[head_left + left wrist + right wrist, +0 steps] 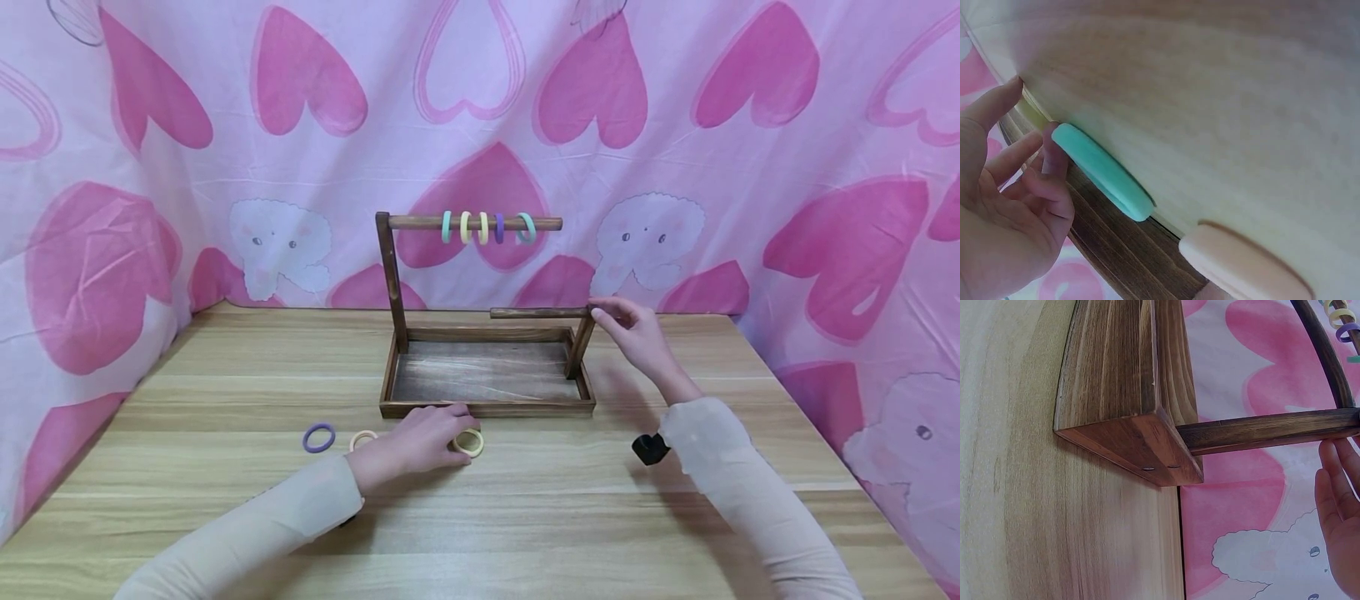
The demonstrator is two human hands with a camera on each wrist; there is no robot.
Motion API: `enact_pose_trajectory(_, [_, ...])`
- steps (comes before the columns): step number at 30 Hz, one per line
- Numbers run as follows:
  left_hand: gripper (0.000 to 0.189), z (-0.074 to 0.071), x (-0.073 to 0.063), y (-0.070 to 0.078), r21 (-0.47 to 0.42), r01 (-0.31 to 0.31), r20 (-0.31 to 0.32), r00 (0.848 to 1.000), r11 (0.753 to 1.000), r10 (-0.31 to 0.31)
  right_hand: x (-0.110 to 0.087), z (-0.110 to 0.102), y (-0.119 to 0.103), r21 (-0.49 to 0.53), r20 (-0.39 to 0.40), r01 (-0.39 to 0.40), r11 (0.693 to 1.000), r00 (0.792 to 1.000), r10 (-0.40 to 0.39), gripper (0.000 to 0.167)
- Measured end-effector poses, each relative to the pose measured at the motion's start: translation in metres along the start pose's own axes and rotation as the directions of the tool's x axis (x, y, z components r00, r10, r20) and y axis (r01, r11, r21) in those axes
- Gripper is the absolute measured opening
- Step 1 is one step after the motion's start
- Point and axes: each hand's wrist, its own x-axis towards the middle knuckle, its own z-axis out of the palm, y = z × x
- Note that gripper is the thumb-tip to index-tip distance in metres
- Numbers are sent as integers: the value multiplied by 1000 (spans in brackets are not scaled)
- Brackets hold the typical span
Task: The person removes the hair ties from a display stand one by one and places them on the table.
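Observation:
A dark wooden rack stands on the table, a low tray with two posts, each bearing a horizontal bar. Rings in mint, yellow and purple hang on its taller bar; the shorter bar carries none. At the shorter post's top, my right hand holds the corner between thumb and fingers. My left hand reaches over the table in front of the tray, thumb and fingers spread about a flat yellow ring. Beneath that hand lies a mint ring, hidden in the head view.
To the left on the table lie a purple ring and a peach ring, partly covered by the left hand. A black device shows by the right sleeve. Pink heart-patterned cloth hangs behind and at both sides.

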Motion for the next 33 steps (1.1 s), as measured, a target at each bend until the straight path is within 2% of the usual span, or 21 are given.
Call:
enact_pose_trajectory(7, [41, -1, -1, 0, -2, -6, -1, 1000, 1000, 6, 6, -1, 26, 4, -1, -10, 1000, 1000, 10, 32])
enact_pose_trajectory(12, [42, -2, -2, 0, -21, -12, -18, 1000, 1000, 12, 6, -1, 30, 1, -8, -10, 1000, 1000, 10, 34])
enact_pose_trajectory(16, [38, -7, -2, 0, -64, -30, -66, 998, 998, 26, 6, -1, 30, 5, -2, -7, 1000, 1000, 7, 35])
enact_pose_trajectory(20, [36, -17, 0, -1, -79, -58, -152, 987, 995, 46, 6, -1, 27, 14, -4, -9, 1000, 1000, 9, 31])
enact_pose_trajectory(23, [36, -24, 1, -5, -45, -83, -254, 965, 996, 69, 4, -1, 16, 18, -6, 0, 1000, 1000, 0, 28])
enact_pose_trajectory(27, [33, -32, 1, -14, 19, -86, -398, 913, 996, 86, 1, 0, 2, 19, -10, 18, 1000, 1000, -18, 28])
enact_pose_trajectory(30, [33, -36, -1, -23, 61, -60, -465, 882, 996, 82, 0, 1, -2, 14, -9, 23, 1000, 1000, -23, 28])
enact_pose_trajectory(33, [36, -38, -5, -33, 92, -26, -500, 864, 995, 68, 0, 1, -4, 14, -7, 22, 1000, 1000, -22, 27])
